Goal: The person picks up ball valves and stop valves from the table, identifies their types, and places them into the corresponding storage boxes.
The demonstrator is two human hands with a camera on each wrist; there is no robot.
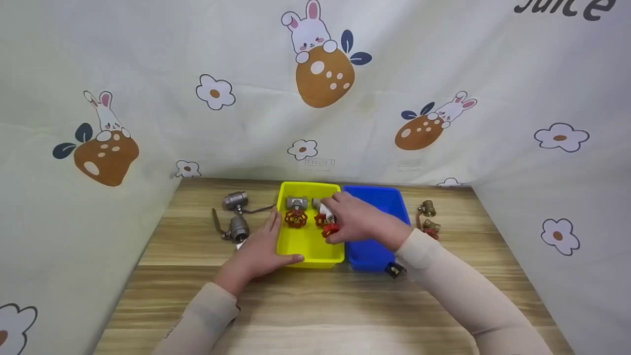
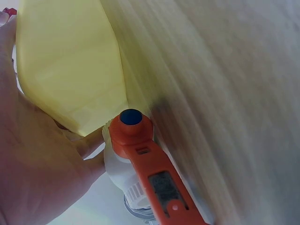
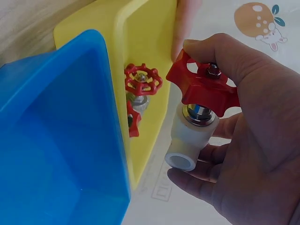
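Observation:
My right hand (image 1: 356, 218) grips a white plastic valve (image 3: 191, 133) with a red handwheel (image 3: 199, 89), held over the right side of the yellow bin (image 1: 310, 249). The thumb lies on the handwheel and the fingers curl behind the white body. Inside the bin sits a metal gate valve (image 1: 296, 217) with a red handwheel, and another red-wheeled valve (image 1: 319, 220) is partly hidden by the hand. My left hand (image 1: 259, 252) is spread against the bin's left side, its thumb at the front rim. Close by that hand is a white valve with an orange-red lever (image 2: 157, 171).
A blue bin (image 1: 367, 256) stands against the yellow one, with a black-handled piece (image 1: 395, 269) at its front right corner. Two metal ball valves (image 1: 238, 228) with long levers lie on the left of the table. Small brass valves (image 1: 428, 208) lie at the right.

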